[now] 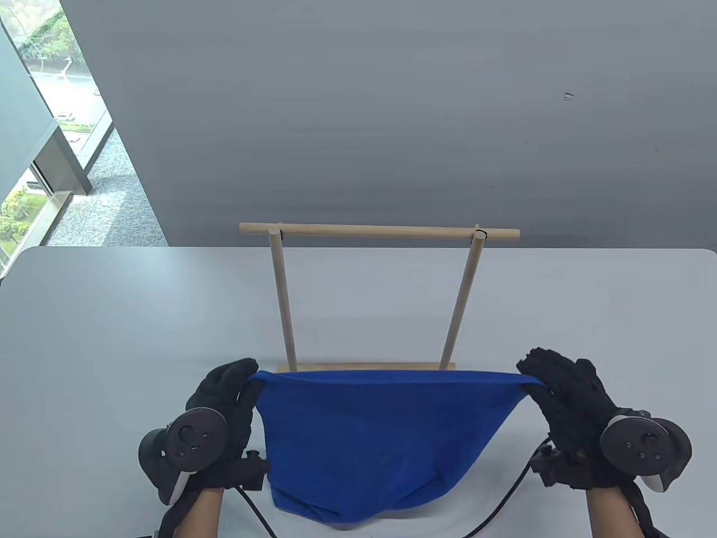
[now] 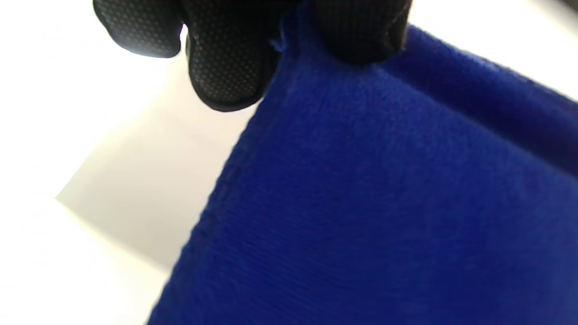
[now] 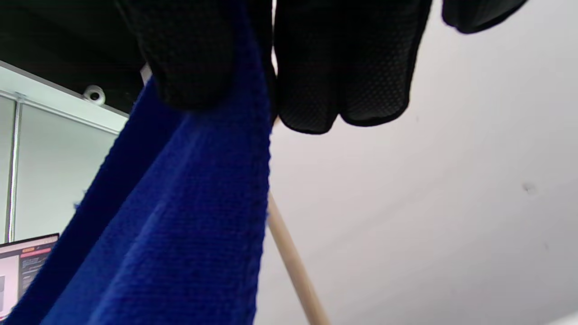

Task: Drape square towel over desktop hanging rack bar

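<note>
A blue square towel (image 1: 375, 437) hangs stretched between my hands, in front of the wooden rack. My left hand (image 1: 224, 403) pinches its top left corner; my right hand (image 1: 554, 392) pinches its top right corner. The towel's lower end sags onto the table near the front edge. The rack has a horizontal bar (image 1: 381, 231) on two uprights (image 1: 283, 302) over a flat base (image 1: 369, 367), just behind the towel's top edge. The left wrist view shows fingertips (image 2: 226, 58) gripping the towel (image 2: 384, 203). The right wrist view shows fingers (image 3: 194, 58) on the towel (image 3: 180, 234) and a rack upright (image 3: 293, 266).
The grey table (image 1: 112, 314) reaches back to a grey wall (image 1: 392, 112). A window (image 1: 39, 140) is at the far left. Black glove cables (image 1: 504, 499) trail along the table's front edge. A monitor (image 3: 22, 271) shows in the right wrist view's lower left.
</note>
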Tool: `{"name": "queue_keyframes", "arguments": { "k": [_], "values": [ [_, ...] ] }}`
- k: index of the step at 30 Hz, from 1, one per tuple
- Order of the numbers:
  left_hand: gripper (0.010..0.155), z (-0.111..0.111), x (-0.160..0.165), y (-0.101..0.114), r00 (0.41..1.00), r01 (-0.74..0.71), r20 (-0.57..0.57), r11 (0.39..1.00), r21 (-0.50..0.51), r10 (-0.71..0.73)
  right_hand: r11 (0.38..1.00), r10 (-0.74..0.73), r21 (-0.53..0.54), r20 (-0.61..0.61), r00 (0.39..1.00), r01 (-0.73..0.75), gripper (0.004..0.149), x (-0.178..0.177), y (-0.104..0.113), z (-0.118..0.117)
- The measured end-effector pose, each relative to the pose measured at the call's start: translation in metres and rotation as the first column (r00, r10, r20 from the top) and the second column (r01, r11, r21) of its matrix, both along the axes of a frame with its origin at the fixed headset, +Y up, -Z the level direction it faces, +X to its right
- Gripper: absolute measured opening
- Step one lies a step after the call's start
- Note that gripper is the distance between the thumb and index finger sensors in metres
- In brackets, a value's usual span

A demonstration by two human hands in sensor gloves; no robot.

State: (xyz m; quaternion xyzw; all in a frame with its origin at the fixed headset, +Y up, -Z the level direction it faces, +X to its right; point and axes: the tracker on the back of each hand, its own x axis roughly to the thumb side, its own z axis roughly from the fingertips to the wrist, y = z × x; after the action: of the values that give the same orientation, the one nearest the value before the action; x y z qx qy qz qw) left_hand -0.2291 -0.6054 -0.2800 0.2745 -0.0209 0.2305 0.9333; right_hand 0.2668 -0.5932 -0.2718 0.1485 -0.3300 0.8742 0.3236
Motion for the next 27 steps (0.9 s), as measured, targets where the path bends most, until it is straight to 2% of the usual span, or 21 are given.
{"name": "queue_keyframes", "arguments": {
  "k": [2, 4, 8, 11, 13, 16, 19, 22, 25, 27],
  "values": [
    [0.037, -0.011, 0.004, 0.028, 0.998, 0.060, -0.028, 0.997, 0.058, -0.059, 0.996, -0.017, 0.083, 0.042, 0.999, 0.013, 0.038, -0.002, 0.022, -0.006],
    [0.037, -0.023, 0.003, 0.050, 1.000, 0.000, -0.017, 0.999, 0.044, 0.001, 0.990, -0.064, 0.130, 0.054, 0.997, 0.056, 0.038, -0.003, 0.040, -0.015],
    [0.037, -0.053, -0.002, 0.094, 0.987, -0.159, -0.024, 0.983, 0.093, 0.162, 0.985, -0.136, 0.117, 0.063, 0.989, 0.128, 0.038, -0.008, 0.074, -0.038],
    [0.037, -0.072, -0.002, 0.119, 0.988, -0.136, -0.055, 0.980, 0.144, 0.146, 0.981, -0.164, 0.116, 0.080, 0.983, 0.154, 0.038, -0.013, 0.093, -0.055],
    [0.037, -0.085, 0.000, 0.132, 0.989, -0.114, -0.075, 0.983, 0.144, 0.126, 0.980, -0.181, 0.103, 0.101, 0.978, 0.171, 0.038, -0.013, 0.103, -0.069],
    [0.037, -0.106, 0.002, 0.143, 0.989, -0.107, -0.086, 0.986, 0.128, 0.118, 0.966, -0.257, 0.042, 0.092, 0.962, 0.254, 0.038, -0.010, 0.111, -0.092],
    [0.037, -0.126, 0.002, 0.147, 0.985, -0.154, -0.070, 0.986, 0.062, 0.158, 0.943, -0.331, -0.009, 0.081, 0.940, 0.333, 0.038, -0.006, 0.113, -0.113],
    [0.037, -0.148, -0.002, 0.147, 0.974, -0.228, -0.028, 0.972, -0.049, 0.227, 0.908, -0.408, -0.081, 0.057, 0.911, 0.412, 0.038, -0.003, 0.108, -0.136],
    [0.037, -0.165, -0.009, 0.141, 0.950, -0.303, 0.033, 0.941, -0.150, 0.311, 0.867, -0.477, -0.151, 0.032, 0.879, 0.476, 0.038, 0.002, 0.102, -0.154],
    [0.037, -0.175, -0.016, 0.134, 0.904, -0.400, 0.071, 0.893, -0.205, 0.421, 0.832, -0.524, -0.210, 0.004, 0.852, 0.513, 0.037, 0.005, 0.095, -0.166]
  ]
}}
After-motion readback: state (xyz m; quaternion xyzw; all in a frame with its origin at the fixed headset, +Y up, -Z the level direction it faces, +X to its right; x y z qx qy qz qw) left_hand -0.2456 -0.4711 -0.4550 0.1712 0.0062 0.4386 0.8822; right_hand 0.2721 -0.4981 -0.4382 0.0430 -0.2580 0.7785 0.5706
